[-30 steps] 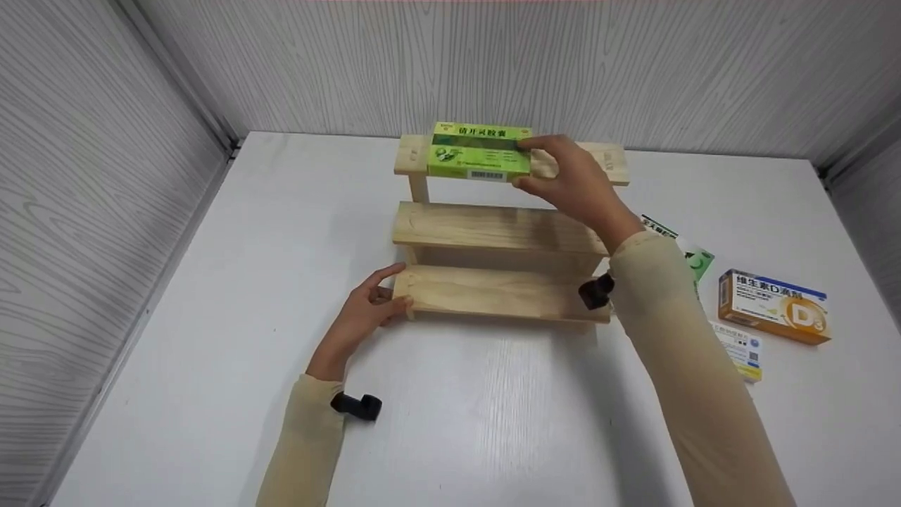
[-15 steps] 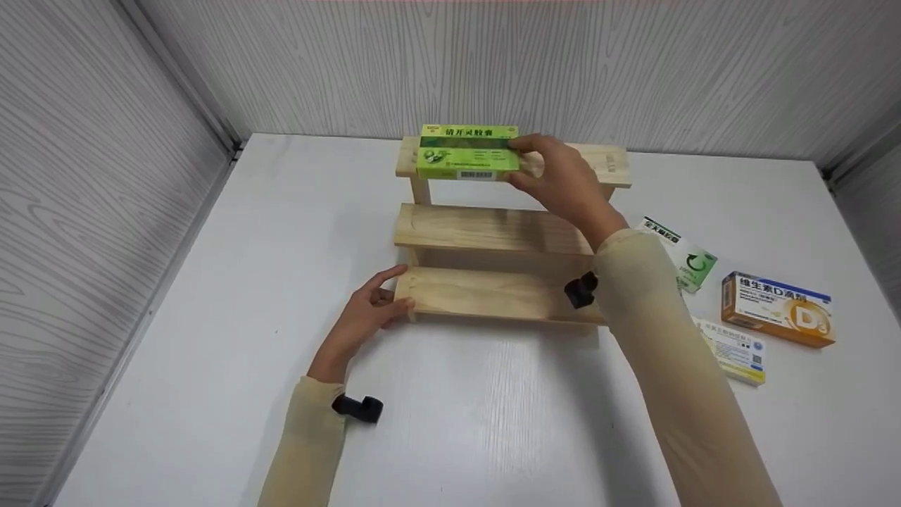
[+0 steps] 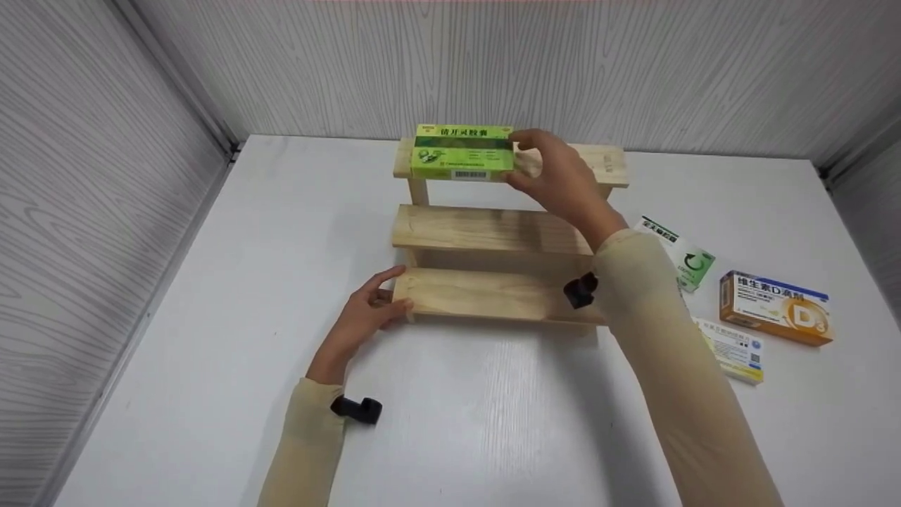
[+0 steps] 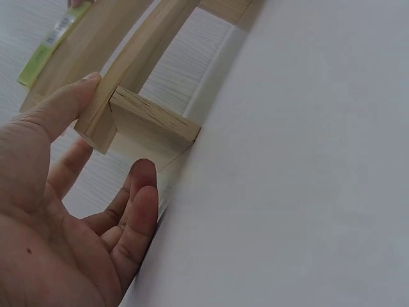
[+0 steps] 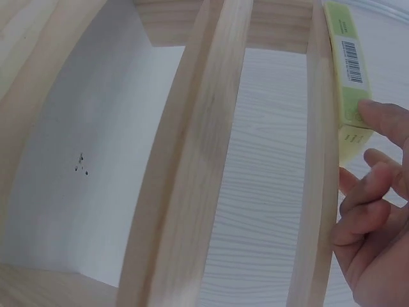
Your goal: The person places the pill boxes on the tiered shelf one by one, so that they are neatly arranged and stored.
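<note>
A three-tier wooden display rack [image 3: 493, 229] stands on the white table. Flat on the left part of its top tier lies a green medicine box [image 3: 462, 153], its printed face up. My right hand [image 3: 563, 172] holds the box by its right end, index finger toward the back and thumb [image 5: 383, 118] at the front edge. The other fingers curl below, beside the tier's edge. My left hand [image 3: 359, 317] grips the left end of the lowest tier between thumb [image 4: 70, 102] and index finger, its remaining fingers loosely bent beside the support leg [image 4: 153, 125].
Right of the rack lie an orange and white vitamin D box [image 3: 774, 308], a white and yellow box [image 3: 735, 352] and a white and green box [image 3: 693, 264], the last two partly behind my right sleeve. A grey wood-grain wall [image 3: 493, 63] rises behind the table.
The green medicine box has slid left along the top tier together with my right hand, mostly in the first half second. My left hand keeps its place on the rack.
</note>
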A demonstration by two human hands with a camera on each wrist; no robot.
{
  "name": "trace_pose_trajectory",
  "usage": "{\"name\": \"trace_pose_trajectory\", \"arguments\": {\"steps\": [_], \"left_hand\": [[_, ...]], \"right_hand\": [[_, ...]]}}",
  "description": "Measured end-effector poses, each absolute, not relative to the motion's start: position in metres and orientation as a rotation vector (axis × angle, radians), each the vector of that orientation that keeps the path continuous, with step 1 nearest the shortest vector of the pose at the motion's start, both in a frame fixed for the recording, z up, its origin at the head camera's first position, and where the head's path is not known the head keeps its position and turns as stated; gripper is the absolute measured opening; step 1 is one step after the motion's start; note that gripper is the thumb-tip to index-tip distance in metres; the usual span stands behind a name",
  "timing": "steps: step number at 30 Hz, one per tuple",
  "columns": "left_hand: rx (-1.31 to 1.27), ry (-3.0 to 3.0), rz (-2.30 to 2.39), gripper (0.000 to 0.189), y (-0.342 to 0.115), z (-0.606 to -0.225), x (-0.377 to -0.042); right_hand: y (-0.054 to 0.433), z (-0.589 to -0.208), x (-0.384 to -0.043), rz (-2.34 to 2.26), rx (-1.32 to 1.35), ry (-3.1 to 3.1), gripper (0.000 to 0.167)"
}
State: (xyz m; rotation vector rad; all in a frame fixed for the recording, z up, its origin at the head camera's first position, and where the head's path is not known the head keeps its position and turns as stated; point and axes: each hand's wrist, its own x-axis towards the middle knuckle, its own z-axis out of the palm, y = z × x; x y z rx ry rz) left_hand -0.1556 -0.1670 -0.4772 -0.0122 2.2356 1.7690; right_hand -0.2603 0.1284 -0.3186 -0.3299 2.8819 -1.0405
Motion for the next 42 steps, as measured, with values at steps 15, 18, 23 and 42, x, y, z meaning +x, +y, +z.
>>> {"name": "trace_pose_trajectory", "arguments": {"steps": [15,18,23,42], "left_hand": [[-0.03,2.23,1.749,0.061,-0.163,-0.479,-0.156],[-0.036,2.239,1.738,0.062,-0.163,-0.479,-0.156],[-0.039,2.255,1.733,0.061,-0.164,-0.477,-0.156],[-0.046,2.261,1.728,0.061,-0.167,-0.478,-0.156]], "right_hand": [[0.184,-0.319,-0.235,-1.311,-0.44,2.827,0.058],[0.2,-0.322,-0.227,-1.337,-0.451,2.832,0.059],[0.227,-0.327,-0.21,-1.263,-0.506,2.898,0.062],[0.345,-0.379,-0.125,-0.975,-0.281,2.908,0.074]]}}
